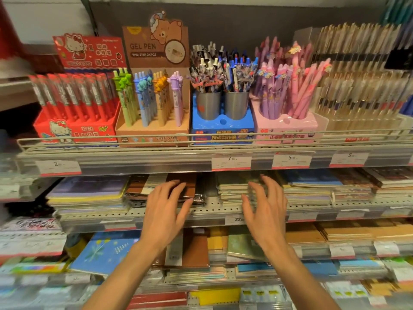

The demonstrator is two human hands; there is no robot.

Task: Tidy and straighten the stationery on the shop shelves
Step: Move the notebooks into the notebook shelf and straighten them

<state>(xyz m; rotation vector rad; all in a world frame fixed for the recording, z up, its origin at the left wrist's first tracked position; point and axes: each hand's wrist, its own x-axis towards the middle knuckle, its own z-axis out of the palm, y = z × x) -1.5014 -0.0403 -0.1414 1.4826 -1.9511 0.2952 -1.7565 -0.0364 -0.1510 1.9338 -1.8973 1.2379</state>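
A: What lay nearest?

B: Low shelves of flat notebooks, blurred at the near edge, with a blue notebook (105, 251) at the left and a brown notebook (195, 247) just right of it, partly behind the left forearm.

A: And the hands?

B: Both reached up to the middle shelf (214, 211). The left hand (166, 206) had its fingers straight and slightly apart, the fingertips resting on a stack of brown notebooks (178, 186) in clear wrap. The right hand (266, 209) had its fingers spread and lightly bent, at the front of a stack of pale notebooks (232, 191). Whether it actually touched the stack I could not tell. Neither hand gripped anything.

A: What else was on that shelf?

B: A purple and yellow stack (87, 193) at the left, more stacks with blue covers (312, 180) at the right.

A: Farther back?

B: The top shelf, behind a wire rail (156, 136) with price tags (231, 162) beneath. From left to right stood a red pen box (73, 128), a brown gel pen box (154, 128), a blue pen box (221, 130) holding two metal cups (209, 105), a pink pen box (286, 128), and a clear rack of pens (357, 90).
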